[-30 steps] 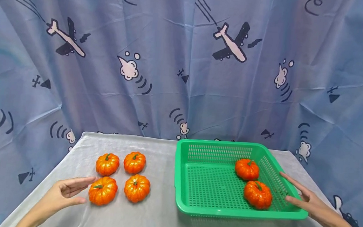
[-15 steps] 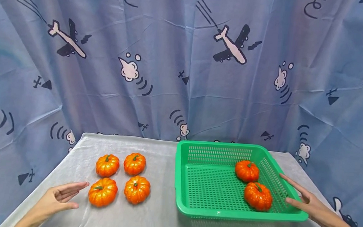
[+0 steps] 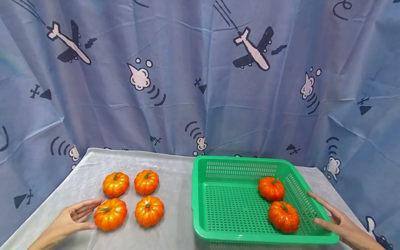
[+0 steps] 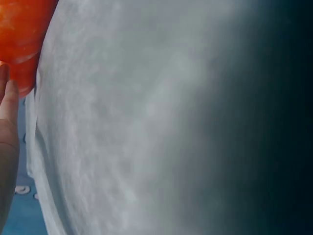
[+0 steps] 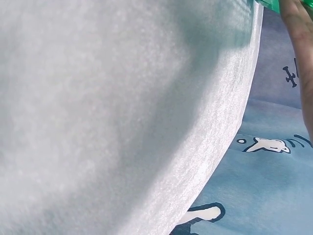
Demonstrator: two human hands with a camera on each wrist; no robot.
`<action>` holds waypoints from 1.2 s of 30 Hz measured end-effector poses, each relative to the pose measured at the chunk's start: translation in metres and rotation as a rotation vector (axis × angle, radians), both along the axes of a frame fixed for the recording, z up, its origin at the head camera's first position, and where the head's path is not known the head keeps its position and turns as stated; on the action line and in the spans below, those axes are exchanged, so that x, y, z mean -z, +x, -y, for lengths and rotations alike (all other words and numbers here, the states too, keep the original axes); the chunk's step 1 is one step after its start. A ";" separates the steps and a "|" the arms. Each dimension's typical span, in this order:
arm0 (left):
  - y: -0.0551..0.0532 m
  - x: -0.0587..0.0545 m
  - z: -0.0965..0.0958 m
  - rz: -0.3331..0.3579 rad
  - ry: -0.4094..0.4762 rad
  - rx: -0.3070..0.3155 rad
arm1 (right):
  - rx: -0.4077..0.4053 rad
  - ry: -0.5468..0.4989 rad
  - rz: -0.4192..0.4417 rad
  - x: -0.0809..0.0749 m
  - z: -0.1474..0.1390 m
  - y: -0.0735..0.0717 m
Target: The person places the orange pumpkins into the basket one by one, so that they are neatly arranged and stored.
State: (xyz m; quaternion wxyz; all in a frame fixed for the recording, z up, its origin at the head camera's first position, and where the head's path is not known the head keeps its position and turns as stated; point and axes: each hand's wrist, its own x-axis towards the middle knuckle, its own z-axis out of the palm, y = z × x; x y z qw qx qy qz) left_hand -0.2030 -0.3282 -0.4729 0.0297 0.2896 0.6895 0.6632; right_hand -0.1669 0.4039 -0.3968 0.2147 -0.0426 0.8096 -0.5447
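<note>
Four small orange pumpkins sit in a square on the grey cloth at the left. My left hand (image 3: 75, 217) lies open beside the front-left pumpkin (image 3: 110, 219), its fingertips at the pumpkin's side; in the left wrist view that pumpkin (image 4: 22, 34) fills the top left corner above my fingers (image 4: 7, 127). A green basket (image 3: 213, 232) stands at the right with two pumpkins inside, one near the front (image 3: 283, 217) and one behind it (image 3: 271, 188). My right hand (image 3: 332, 219) rests open against the basket's right rim.
The other pumpkins on the cloth are at the front right (image 3: 149, 211), back left (image 3: 115, 184) and back right (image 3: 146, 182). A blue curtain (image 3: 197, 63) with aeroplane prints hangs behind the table. The table's right edge (image 5: 234, 147) drops off beside my right hand.
My left hand drew back a little from the front-left pumpkin, then came forward to its side again. The right hand and the basket have stayed in place.
</note>
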 end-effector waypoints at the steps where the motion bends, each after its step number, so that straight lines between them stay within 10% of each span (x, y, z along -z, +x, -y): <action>1: -0.001 0.001 -0.001 -0.007 -0.002 0.013 | 0.000 -0.001 -0.001 0.000 0.000 0.000; 16: -0.016 0.000 -0.029 -0.026 -0.282 -0.154 | -0.001 -0.031 -0.011 0.000 0.000 0.003; 36: -0.020 0.013 -0.054 0.042 -0.252 -0.258 | -0.022 0.022 -0.016 0.000 0.000 0.002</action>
